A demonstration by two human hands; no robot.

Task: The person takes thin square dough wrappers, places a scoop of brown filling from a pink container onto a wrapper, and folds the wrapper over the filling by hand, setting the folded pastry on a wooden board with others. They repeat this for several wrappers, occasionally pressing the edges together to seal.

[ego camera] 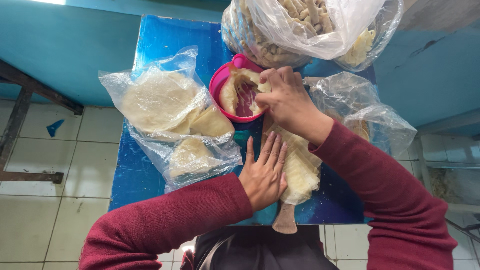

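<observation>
Left hand (263,172) over wrappers (300,167), board (285,220) mostly hidden

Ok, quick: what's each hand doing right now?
Left hand: open, flat on the dough sheet.
Right hand: fingers pinched at the filling in the pink bowl.

A bowl (225,85) sits behind the board (295,170), bagged wrappers (165,105) to its left.
</observation>
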